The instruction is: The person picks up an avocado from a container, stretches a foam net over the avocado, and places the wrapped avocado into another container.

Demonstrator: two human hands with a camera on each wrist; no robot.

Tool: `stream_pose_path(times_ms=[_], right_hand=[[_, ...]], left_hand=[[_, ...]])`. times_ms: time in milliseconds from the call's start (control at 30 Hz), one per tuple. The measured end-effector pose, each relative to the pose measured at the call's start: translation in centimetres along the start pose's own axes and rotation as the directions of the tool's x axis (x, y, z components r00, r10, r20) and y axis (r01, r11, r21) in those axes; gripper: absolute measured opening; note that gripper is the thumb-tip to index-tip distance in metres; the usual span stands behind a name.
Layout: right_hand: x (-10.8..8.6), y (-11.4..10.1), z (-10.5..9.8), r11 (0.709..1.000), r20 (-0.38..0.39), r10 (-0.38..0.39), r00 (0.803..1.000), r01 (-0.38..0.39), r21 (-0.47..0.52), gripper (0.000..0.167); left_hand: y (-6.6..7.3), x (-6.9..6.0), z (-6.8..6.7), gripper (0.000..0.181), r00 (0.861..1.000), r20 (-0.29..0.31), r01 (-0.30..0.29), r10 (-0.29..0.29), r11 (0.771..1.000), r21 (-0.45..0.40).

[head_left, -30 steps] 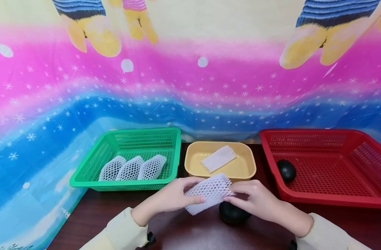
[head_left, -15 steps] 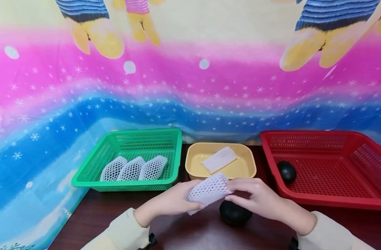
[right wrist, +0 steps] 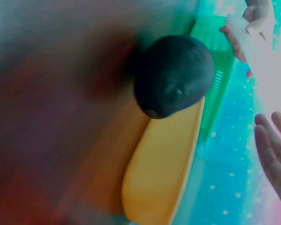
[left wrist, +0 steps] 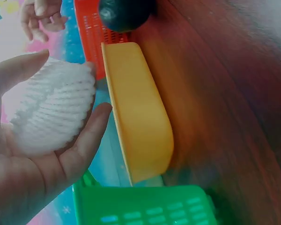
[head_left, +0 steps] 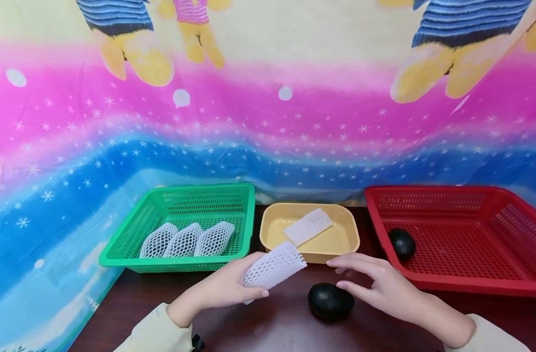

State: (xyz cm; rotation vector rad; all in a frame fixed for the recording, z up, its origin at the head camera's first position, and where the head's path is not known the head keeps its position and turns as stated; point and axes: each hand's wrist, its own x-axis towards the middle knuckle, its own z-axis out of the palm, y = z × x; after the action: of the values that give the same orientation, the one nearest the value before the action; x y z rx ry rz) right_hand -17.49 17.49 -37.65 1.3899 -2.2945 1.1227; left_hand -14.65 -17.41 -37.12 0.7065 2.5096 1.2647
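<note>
A white foam net sleeve (head_left: 274, 266) is gripped by the left hand (head_left: 224, 286), its right end sticking out past the fingers. The left wrist view has the sleeve (left wrist: 54, 108) between thumb and fingers of the left hand (left wrist: 33, 173). On the table lies a dark oval fruit (head_left: 331, 301), also large in the right wrist view (right wrist: 173, 75). The right hand (head_left: 382, 288) is just right of and above that fruit, fingers apart and holding nothing; whether the thumb touches the fruit I cannot tell.
A green basket (head_left: 175, 264) at left has three sleeved items (head_left: 215, 238). Behind the hands, a yellow tub (head_left: 310, 256) contains another flat sleeve (head_left: 308, 227). At right, a red basket (head_left: 470, 284) holds one dark fruit (head_left: 401, 244). A printed cloth (head_left: 268, 122) hangs behind.
The right hand has let go of the sleeve's end and moved right. The left hand has shifted left with the sleeve, leaving the fruit on the table in fuller view.
</note>
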Motion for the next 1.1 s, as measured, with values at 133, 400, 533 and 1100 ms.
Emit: stream_pose_path(times_ms=[133, 400, 533, 1100], right_hand=[[-0.9, 0.6, 0.3, 0.995, 0.061, 0.1, 0.993, -0.099, -0.013, 0.049], [-1.8, 1.7, 1.0, 0.983, 0.255, 0.185, 0.949, -0.178, -0.049, 0.06], [-1.9, 2.1, 1.6, 0.977, 0.325, 0.212, 0.922, -0.189, -0.099, 0.069], [-0.7, 2.6, 3.1, 0.964, 0.421, 0.264, 0.868, -0.228, -0.136, 0.066]], left_hand=[[-0.6, -0.4, -0.1, 0.063, 1.0, -0.014, -0.008, 0.009, 1.0, 0.009], [-1.6, -0.7, -0.1, 0.068, 1.0, -0.006, 0.017, -0.016, 0.998, 0.066], [-2.0, -0.9, -0.3, 0.07, 0.999, -0.003, 0.041, -0.041, 0.998, 0.042], [-2.7, -0.9, -0.3, 0.042, 0.998, 0.002, 0.061, -0.061, 0.998, -0.031]])
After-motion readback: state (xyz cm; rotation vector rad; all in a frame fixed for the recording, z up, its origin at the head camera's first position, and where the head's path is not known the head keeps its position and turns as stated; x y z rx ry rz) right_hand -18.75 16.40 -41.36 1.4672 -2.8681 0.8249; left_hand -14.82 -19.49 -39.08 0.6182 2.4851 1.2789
